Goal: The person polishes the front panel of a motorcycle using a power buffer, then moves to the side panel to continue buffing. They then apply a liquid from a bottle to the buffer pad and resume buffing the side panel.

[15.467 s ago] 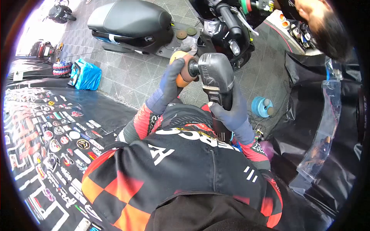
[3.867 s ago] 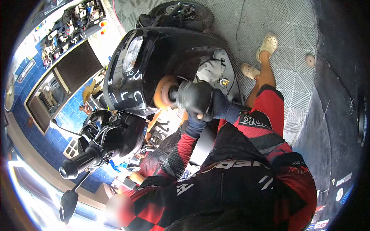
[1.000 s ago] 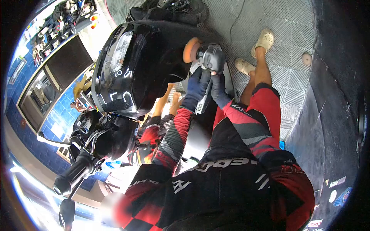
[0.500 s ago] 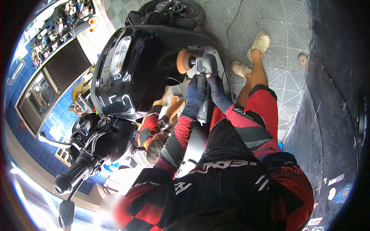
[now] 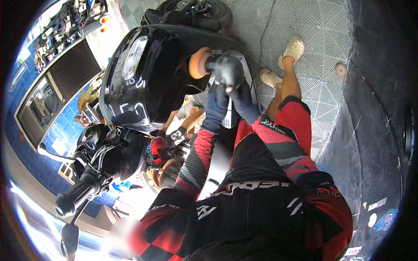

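Both my hands hold a grey-and-black power polisher with a round orange foam pad. Its pad rests against, or very close to, the glossy black bodywork of a motorcycle. My left hand, in a dark blue fingertip-less glove, is closed round the polisher's body. Beside it, my right hand wears a matching glove and grips the same tool, with a bare fingertip showing. The polisher's head looks blurred, and most of my fingers are hidden by the gloves and tool.
Another person crouches low beyond my left forearm. Handlebars with a black grip and a mirror stick out at lower left. A wheel lies at the top. A cord crosses the tiled floor; a dark wall stands at right.
The polisher and its pad have shifted slightly left and up along the black bodywork, with both hands still on it. The crouching person's head and arms have moved.
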{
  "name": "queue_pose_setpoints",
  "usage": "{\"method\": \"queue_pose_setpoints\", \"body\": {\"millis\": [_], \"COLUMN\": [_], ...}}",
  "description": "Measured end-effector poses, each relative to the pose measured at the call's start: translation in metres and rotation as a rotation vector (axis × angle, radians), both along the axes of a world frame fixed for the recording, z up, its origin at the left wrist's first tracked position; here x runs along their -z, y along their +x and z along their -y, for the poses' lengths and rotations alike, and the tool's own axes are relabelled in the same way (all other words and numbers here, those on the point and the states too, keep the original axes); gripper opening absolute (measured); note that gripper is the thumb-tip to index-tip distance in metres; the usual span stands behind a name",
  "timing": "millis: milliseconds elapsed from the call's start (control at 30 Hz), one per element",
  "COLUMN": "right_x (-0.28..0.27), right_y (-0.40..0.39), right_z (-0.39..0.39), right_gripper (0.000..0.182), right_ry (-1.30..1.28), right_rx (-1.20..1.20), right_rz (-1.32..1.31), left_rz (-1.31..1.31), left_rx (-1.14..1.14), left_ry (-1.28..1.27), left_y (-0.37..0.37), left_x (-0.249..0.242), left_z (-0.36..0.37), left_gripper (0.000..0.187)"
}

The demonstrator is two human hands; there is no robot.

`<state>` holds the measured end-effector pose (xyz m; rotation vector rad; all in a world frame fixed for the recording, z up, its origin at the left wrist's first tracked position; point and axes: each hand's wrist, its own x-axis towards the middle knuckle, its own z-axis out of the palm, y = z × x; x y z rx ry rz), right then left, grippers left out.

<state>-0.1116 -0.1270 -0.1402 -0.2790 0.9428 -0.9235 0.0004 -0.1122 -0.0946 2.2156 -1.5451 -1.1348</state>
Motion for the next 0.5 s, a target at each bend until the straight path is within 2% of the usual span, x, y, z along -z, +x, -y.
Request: {"method": "queue_pose_setpoints", "body": {"millis": [33,67,133,200,233,267,333,367,400,467,500], "right_x": [-0.003,0.005,0.003,0.0,-0.025,-0.028,-0.02,-0.035,-0.035,-0.03,-0.024], "right_y": [0.002,0.005,0.004,0.006,-0.004,-0.008,-0.008,-0.019,-0.019,-0.015,-0.009], "right_z": [0.003,-0.004,-0.006,-0.003,0.012,0.015,0.015,0.026,0.027,0.025,0.02], "right_gripper": [0.072,0.075,0.076,0.078,0.082,0.086,0.084,0.091,0.091,0.092,0.084], "right_ry": [0.018,0.106,0.16,0.025,-0.012,-0.067,-0.359,-0.331,-0.33,-0.541,-0.632], "right_rx": [0.1,0.085,0.085,0.072,0.07,-0.009,-0.169,-0.234,-0.231,-0.212,-0.122], "right_rz": [0.018,0.048,0.098,0.019,0.048,0.01,-0.009,0.091,0.089,0.041,-0.17], "left_rz": [0.135,0.079,-0.058,0.038,0.05,0.046,0.006,0.165,0.162,0.219,0.287], "left_rx": [0.18,0.2,-0.001,0.073,0.004,-0.009,-0.296,-0.031,-0.028,0.094,0.116], "left_ry": [-0.003,-0.083,-0.005,-0.072,-0.085,-0.206,-0.212,-0.383,-0.382,-0.531,-0.427], "left_y": [-0.001,-0.003,-0.013,-0.01,-0.01,-0.014,-0.013,-0.005,0.011,0.039,0.038], "left_x": [0.0,0.001,-0.011,-0.013,-0.02,-0.028,-0.034,-0.029,-0.009,0.03,0.028], "left_z": [0.008,0.015,0.03,0.019,0.01,0.011,-0.007,-0.022,-0.044,-0.081,-0.077], "left_gripper": [0.033,0.029,0.026,0.021,0.021,0.029,0.042,0.057,0.057,0.062,0.055]}}
